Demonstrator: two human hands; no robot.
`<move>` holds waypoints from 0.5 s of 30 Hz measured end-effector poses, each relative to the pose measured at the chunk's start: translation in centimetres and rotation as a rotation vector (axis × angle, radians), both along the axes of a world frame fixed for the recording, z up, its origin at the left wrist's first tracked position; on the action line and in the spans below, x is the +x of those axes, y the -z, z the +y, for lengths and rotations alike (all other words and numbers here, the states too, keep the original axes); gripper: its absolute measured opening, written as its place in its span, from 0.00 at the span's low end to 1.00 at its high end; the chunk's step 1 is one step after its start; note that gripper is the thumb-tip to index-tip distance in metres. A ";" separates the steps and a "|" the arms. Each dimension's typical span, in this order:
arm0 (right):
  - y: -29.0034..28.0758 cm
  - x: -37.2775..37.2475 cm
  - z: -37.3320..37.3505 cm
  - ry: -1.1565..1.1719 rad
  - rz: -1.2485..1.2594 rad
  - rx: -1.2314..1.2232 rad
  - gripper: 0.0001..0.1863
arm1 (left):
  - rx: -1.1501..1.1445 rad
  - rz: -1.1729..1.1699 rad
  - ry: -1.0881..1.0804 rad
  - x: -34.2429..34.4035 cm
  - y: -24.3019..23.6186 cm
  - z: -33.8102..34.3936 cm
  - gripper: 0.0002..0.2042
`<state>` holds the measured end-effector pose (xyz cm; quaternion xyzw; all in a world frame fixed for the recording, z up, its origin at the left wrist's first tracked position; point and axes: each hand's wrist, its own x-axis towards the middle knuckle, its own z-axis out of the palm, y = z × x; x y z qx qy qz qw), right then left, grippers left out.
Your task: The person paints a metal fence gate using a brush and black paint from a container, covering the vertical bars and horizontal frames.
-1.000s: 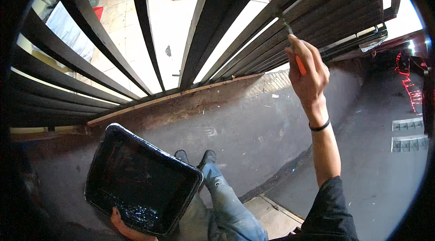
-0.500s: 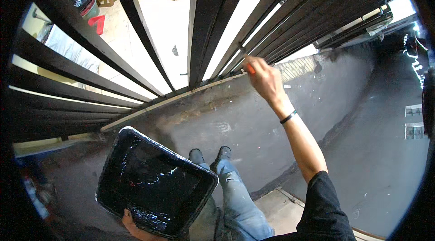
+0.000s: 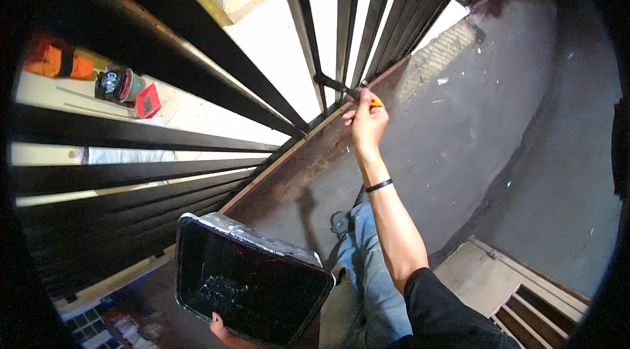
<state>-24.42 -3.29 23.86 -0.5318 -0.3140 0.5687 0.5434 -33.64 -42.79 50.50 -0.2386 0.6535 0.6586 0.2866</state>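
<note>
Brush [image 3: 336, 85] sits in the right hand [image 3: 369, 124], pinched between thumb and fingers, its orange handle end [image 3: 376, 102] showing just beyond the knuckles. The dark head points away to the hand's upper left and overlaps the edge of a dark slat [image 3: 302, 21]; whether bristles and slat touch, I cannot tell. More slats fan out to both sides of that one, rising from a low ledge [image 3: 256, 183] to the left of the right hand. A black wristband [image 3: 378, 185] circles the wrist just behind it. Well below and to the left of the right hand, a black tray [image 3: 262, 239] hangs tilted above the ground, glossy and speckled inside, its far outer wall smeared pale. The left hand [image 3: 225, 334] grips the tray's near edge, thumb over the rim, its other fingers hidden underneath. Blue jeans [image 3: 377, 264] and a dark shoe [image 3: 339, 223] show between the tray and the right forearm. To the right of the right hand stretches dark grey ground [image 3: 453, 152]. Far to its left, seen between slats, are a red dustpan [image 3: 147, 102], a bucket [image 3: 136, 86] beside it and an orange bundle [image 3: 79, 67].
</note>
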 end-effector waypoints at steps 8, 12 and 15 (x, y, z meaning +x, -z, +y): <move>-9.1 1.5 -1.2 -0.098 0.341 -0.009 0.27 | -0.023 0.524 -0.091 0.5 1.6 0.5 0.23; -5.1 2.8 -1.5 -0.121 0.325 -0.015 0.25 | -0.021 0.383 0.006 3.5 -0.9 6.4 0.27; 0.1 3.4 -1.9 -0.068 0.177 -0.127 0.23 | -0.023 0.481 -0.062 2.9 0.1 6.7 0.28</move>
